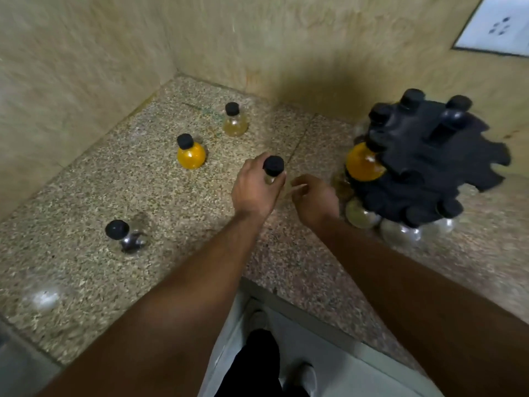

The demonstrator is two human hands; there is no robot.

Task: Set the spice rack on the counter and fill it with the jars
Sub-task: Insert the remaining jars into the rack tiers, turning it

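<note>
Shoes (304, 375): at the bottom centre of the frame, on a pale floor below the counter edge.
Counter (177, 224): speckled stone that fills the lower left and middle of the frame and runs into a corner between two beige walls.
Dark jar (126, 235): lower left, standing alone on the counter, black cap, dark contents, well apart from your hands.
Left hand (253, 189): centre of the frame; your fingers are curled round the neck of the held jar (273, 168), gripping it just under its black cap. The jar's body is mostly hidden behind your fingers.
Right hand (313, 197): just right of the left hand, between it and the rack; fingers loosely curled, motion-blurred, with nothing visible in them.
Spice rack (423, 156): black, at the right of the frame, standing on the counter with black-capped jars already in it.
Racked orange jar (364, 165): on the rack's left side, facing your right hand.
Clear jars (361, 215): round the rack's lower edge, blurred.
Orange jar (191, 153): left of centre, upright on the counter.
Pale jar (235, 122): farther back, upright, near the wall corner.
Wall socket (499, 24): upper right corner.
</note>
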